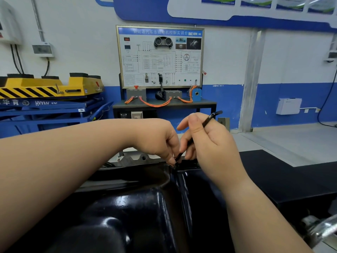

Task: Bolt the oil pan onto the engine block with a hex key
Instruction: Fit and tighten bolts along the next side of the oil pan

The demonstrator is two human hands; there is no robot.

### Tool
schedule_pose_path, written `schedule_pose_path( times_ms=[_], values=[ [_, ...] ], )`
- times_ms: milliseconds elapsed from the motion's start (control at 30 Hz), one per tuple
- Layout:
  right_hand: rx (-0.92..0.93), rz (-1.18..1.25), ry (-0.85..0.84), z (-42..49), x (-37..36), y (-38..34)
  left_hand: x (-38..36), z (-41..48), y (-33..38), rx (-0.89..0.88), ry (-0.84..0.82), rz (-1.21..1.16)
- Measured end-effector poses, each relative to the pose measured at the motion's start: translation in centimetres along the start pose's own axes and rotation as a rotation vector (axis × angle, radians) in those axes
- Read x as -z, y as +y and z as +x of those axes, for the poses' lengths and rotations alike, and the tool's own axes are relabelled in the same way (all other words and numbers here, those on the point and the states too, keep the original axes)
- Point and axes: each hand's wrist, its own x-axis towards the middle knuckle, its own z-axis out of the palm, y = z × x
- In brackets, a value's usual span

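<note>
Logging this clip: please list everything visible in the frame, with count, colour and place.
oil pan: one, glossy black, foreground, under both hands
hex key: one, black, tilted, tip at the pan's far rim
engine block flange: one, grey, just beyond the pan
training board: one, white with blue header, far wall
cables: several, orange, below the board
lift platform: one, yellow with black stripes, blue frame, far left
wall box: one, white, right wall
left hand: pinches the key's lower end
right hand: grips the key's upper shaft
</note>
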Motion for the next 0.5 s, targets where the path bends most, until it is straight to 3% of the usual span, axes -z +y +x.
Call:
schedule_pose_path(
  times_ms=[500],
  values=[
    [0.019,-0.137,-0.313,-0.2,1.9,-0.7,0.1,0.5,-0.1,-0.017,0.012,0.096]
  ],
)
